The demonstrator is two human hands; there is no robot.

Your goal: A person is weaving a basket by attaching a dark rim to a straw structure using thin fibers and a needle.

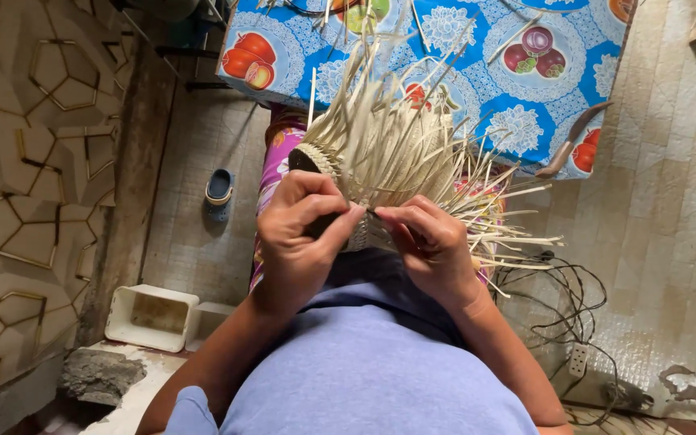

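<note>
The half-woven basket [380,173] rests on the person's lap, loose strips fanning toward the table [477,72]. The left hand [300,234] clamps its rim; the right hand [428,242] pinches one strip [372,212] there. Doing this well likely means keeping the rim steady and pulling the strip snug without kinking it.

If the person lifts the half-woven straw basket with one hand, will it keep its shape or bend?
The woven basket probably keeps its shape where strips are tightly plaited. Its loose straw strips fan outward, so they likely flex easily. It seems light: the left hand and right hand support it by fingertips.
</note>
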